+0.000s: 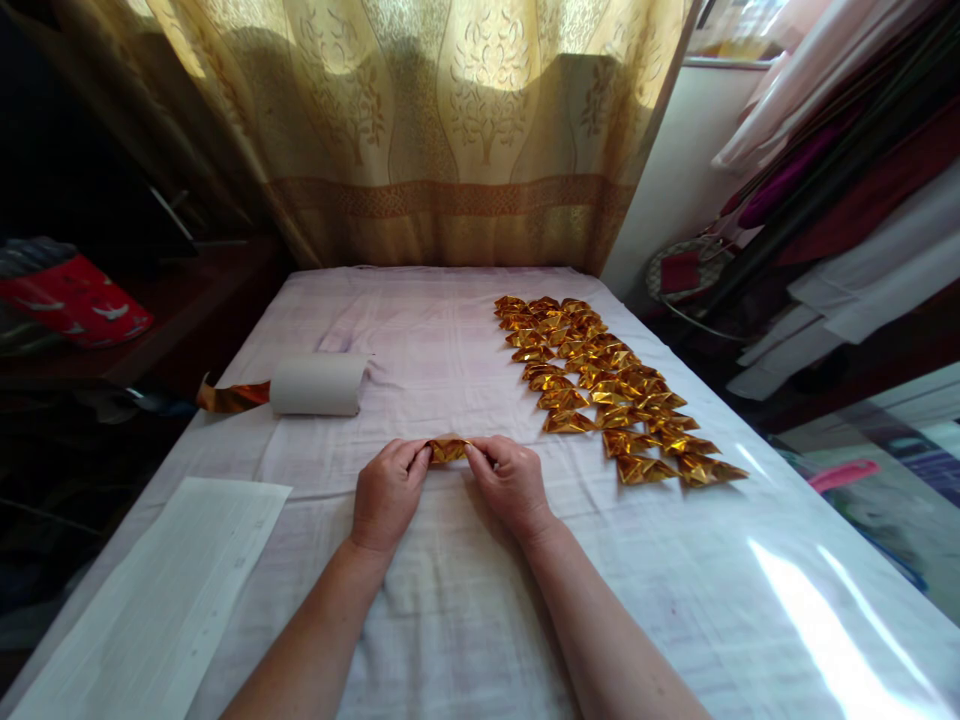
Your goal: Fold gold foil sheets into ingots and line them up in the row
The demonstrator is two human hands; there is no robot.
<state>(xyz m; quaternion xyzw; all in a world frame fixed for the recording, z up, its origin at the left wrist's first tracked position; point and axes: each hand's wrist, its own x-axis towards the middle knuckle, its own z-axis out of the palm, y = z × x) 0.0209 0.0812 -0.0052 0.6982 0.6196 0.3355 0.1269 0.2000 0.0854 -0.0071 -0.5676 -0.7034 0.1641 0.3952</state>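
A small piece of folded gold foil paper (448, 451) is stretched between my two hands above the middle of the cloth-covered table. My left hand (388, 490) pinches its left end between thumb and fingers. At its right end, my right hand (510, 482) grips it the same way. Rows of folded gold foil paper pieces (592, 375), pointed at both ends, lie on the right side of the table. To the left of my hands stands a pale cardboard tube (318, 384) on its side, with a strip of gold foil (237, 397) sticking out at its left.
A white printed sheet (161, 590) lies at the left front on the pale tablecloth (450, 640). Beyond the left edge, a red container (82, 300) rests on a dark cabinet. A gold curtain (457, 120) hangs behind the table; clothes (862, 260) hang at the right.
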